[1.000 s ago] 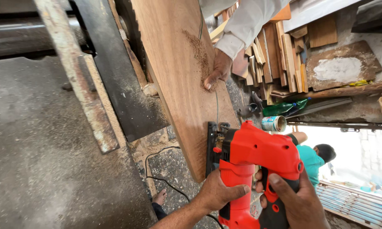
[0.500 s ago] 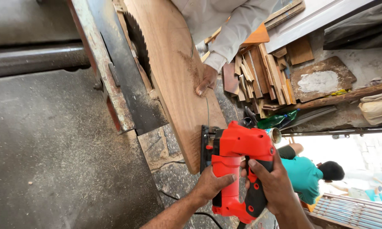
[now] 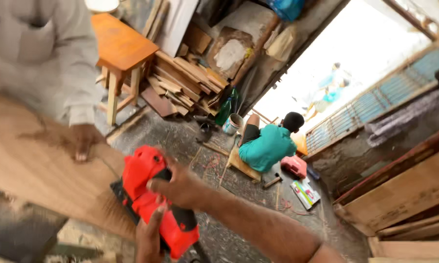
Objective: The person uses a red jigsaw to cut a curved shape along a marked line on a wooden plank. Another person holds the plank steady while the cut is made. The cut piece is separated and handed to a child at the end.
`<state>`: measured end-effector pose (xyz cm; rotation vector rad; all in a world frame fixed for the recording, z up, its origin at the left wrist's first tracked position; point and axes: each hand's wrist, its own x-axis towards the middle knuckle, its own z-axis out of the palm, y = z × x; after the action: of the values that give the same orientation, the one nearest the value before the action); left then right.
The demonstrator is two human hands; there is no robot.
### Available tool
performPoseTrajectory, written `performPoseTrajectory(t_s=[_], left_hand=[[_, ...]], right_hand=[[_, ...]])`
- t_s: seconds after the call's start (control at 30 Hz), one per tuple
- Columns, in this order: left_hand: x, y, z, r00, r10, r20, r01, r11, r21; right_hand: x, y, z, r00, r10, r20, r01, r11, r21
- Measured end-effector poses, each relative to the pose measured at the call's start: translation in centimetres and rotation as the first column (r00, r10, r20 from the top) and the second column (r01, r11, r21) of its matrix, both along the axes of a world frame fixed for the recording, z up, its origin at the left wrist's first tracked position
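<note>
Co-worker's hand [image 3: 83,140] on the plank [image 3: 39,170] just ahead of the red planer [image 3: 156,199]; bare wood between.

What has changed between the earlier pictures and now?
The camera view swung away from the bench toward the doorway, so the stool and the seated person now show. The red power tool sits lower left in the picture. Unchanged: the right hand and left hand keep their grip on it at the plank, and a co-worker's hand presses the plank.

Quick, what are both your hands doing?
Left hand: closed on the red power tool, near its lower end.
Right hand: closed around the tool's top handle.
</note>
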<state>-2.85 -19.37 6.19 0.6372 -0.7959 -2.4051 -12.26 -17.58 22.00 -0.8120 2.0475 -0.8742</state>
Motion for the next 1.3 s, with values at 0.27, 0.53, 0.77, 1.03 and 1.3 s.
performPoseTrajectory(t_s=[0.27,0.53,0.77,1.03,1.3], left_hand=[[-3.6,-1.7,-3.0,0.976,-0.131,-0.173,0.118,0.989,-0.087],[-4.1,-0.2,-2.5,0.987,-0.070,-0.147,0.089,0.988,0.129],[-2.0,2.5,-1.8,0.982,0.121,-0.146,-0.068,0.943,0.326],[0.3,0.2,-0.6,0.956,0.176,-0.235,-0.131,0.972,0.197],[1.2,-1.2,-2.0,0.999,0.041,-0.031,-0.037,0.991,0.130]], right_hand=[[-1.9,-0.5,1.5,0.988,0.097,0.119,-0.089,0.994,-0.070],[-2.4,-0.3,1.3,0.989,0.146,-0.015,-0.146,0.989,-0.024],[-3.1,-1.3,-3.1,0.981,-0.054,0.185,0.040,0.996,0.079],[-2.4,-3.6,-1.7,0.949,-0.256,0.183,0.220,0.956,0.197],[-2.4,-3.0,-3.0,0.945,-0.319,0.076,0.299,0.934,0.196]])
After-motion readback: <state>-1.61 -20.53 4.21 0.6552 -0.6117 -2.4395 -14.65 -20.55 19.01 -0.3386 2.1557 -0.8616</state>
